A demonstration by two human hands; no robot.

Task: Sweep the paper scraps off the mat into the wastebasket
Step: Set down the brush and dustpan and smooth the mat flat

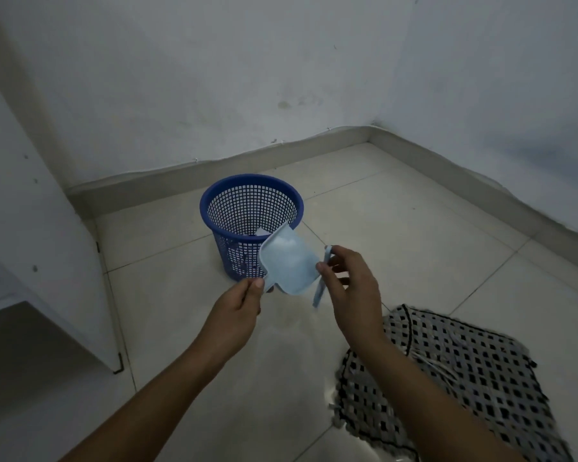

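Note:
A blue mesh wastebasket (226, 208) stands on the tiled floor near the wall; a white paper scrap (260, 231) lies inside it. My left hand (239, 303) grips the handle of a light blue dustpan (289, 261), tilted with its front lip over the basket's near rim. My right hand (354, 285) holds a thin light blue brush (320, 290) that hangs down beside the dustpan, with the thumb touching the pan's right edge. The black-and-white checked woven mat (464, 388) lies on the floor at the lower right, partly hidden by my right forearm.
A white cabinet or door panel (30, 228) stands at the left. Walls with a skirting board (214, 165) meet in a corner behind the basket. Pale floor tiles (414, 235) lie between the basket and the right wall.

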